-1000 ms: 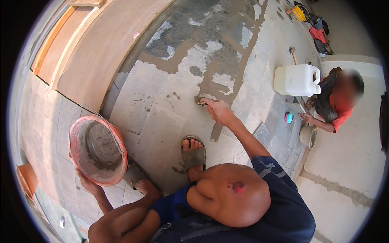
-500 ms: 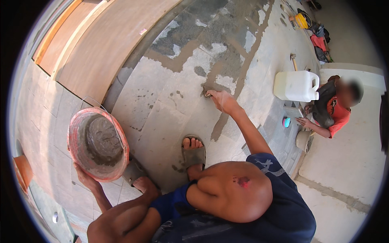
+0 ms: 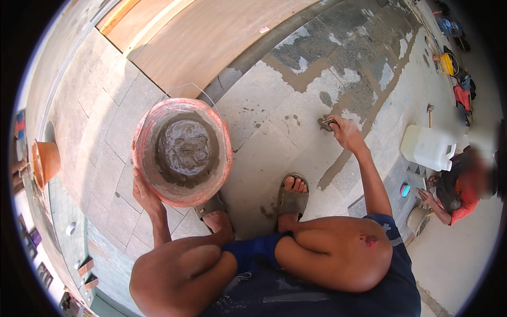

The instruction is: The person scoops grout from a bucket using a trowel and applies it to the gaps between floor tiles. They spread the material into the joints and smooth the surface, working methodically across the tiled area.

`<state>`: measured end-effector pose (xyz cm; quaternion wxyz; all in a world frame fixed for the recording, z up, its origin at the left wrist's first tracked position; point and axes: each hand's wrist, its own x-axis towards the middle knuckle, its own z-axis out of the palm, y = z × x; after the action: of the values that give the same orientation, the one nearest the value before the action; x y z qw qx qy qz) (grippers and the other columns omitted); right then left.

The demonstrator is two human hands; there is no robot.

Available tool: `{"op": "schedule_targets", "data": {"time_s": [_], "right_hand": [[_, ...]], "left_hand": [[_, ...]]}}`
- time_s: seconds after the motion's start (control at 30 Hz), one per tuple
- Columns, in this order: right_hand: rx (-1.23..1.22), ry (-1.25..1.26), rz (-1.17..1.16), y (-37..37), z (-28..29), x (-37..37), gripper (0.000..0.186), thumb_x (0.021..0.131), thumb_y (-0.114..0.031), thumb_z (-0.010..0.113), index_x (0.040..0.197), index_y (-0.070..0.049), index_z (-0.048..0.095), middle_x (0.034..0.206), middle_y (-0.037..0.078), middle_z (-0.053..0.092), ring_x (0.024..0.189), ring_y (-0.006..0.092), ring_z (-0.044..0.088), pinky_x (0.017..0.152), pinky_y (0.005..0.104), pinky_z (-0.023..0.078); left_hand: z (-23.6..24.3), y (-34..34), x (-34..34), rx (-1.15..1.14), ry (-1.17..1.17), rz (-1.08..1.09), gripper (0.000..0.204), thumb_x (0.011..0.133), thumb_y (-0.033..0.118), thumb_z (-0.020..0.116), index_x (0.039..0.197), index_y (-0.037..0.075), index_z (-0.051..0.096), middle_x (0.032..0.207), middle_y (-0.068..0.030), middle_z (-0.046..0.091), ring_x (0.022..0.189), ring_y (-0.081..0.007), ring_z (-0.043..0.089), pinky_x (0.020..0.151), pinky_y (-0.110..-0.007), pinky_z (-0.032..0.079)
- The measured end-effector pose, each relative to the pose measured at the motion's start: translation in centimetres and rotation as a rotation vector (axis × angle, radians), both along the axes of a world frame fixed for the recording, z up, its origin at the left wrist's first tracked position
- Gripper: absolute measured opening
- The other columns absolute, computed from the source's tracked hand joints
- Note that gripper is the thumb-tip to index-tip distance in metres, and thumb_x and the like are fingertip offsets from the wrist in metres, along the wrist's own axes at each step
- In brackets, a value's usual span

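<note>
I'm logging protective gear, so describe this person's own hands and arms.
The left hand and right hand are bare: no gloves, and no watch or band shows at either wrist. The forearms are uncovered too. Near the right elbow is a navy sleeve with pale markings; no left sleeve shows.

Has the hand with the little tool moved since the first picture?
Yes. Judged against the dark oval floor spot, the right hand and its small tool have moved forward, closer to that spot.
</note>
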<state>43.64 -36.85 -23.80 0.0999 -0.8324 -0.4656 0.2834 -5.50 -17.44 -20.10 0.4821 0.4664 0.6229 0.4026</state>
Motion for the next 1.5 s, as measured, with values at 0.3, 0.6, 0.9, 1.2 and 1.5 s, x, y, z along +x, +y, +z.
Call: {"op": "schedule_targets", "data": {"time_s": [0.3,0.6,0.9,1.2,1.5], "right_hand": [[0.303,0.584,0.306,12.1,10.1,-14.9,0.026,0.093,-0.013,0.057,0.118,-0.01,0.06,0.071,0.016,0.061,0.06,0.03,0.058,0.059,0.0364,0.047],[0.217,0.428,0.729,12.5,1.9,-24.4,0.028,0.087,-0.015,0.058,0.114,-0.01,0.064,0.091,0.019,0.068,0.084,0.038,0.066,0.075,0.0469,0.052],[0.291,1.16,0.102,8.6,7.3,-16.8,0.024,0.096,-0.017,0.054,0.116,-0.006,0.06,0.09,0.007,0.064,0.08,0.0176,0.064,0.071,0.032,0.05],[0.553,0.689,-0.491,-4.7,0.9,-6.5,0.027,0.099,-0.013,0.053,0.124,-0.006,0.057,0.103,0.003,0.064,0.084,0.0087,0.061,0.072,0.0247,0.048],[0.361,-0.243,-0.025,-7.7,-5.1,-3.9,0.036,0.087,-0.001,0.055,0.121,-0.015,0.059,0.116,0.012,0.064,0.104,0.032,0.061,0.09,0.0396,0.051]], "left_hand": [[3.3,1.4,4.1,0.147,0.114,-0.153,0.042,0.102,0.032,0.05,0.072,0.004,0.055,0.067,0.0048,0.051,0.064,-0.0032,0.04,0.059,-0.021,0.035],[4.4,0.1,7.6,0.175,0.142,-0.265,0.042,0.103,0.028,0.048,0.068,0.006,0.047,0.063,0.0055,0.045,0.061,-0.0025,0.034,0.054,-0.022,0.029],[3.7,1.3,5.5,0.105,0.105,-0.219,0.044,0.102,0.037,0.048,0.099,-0.001,0.068,0.085,-0.003,0.066,0.076,-0.0079,0.056,0.07,-0.024,0.046],[2.4,1.8,2.7,-0.006,0.12,0.004,0.051,0.101,0.041,0.047,0.114,-0.004,0.065,0.106,-0.0092,0.067,0.094,-0.0172,0.061,0.085,-0.029,0.048],[0.5,1.6,0.1,-0.087,0.18,0.059,0.058,0.1,0.045,0.044,0.126,-0.006,0.058,0.12,-0.0129,0.062,0.105,-0.0222,0.058,0.093,-0.033,0.044]]}}
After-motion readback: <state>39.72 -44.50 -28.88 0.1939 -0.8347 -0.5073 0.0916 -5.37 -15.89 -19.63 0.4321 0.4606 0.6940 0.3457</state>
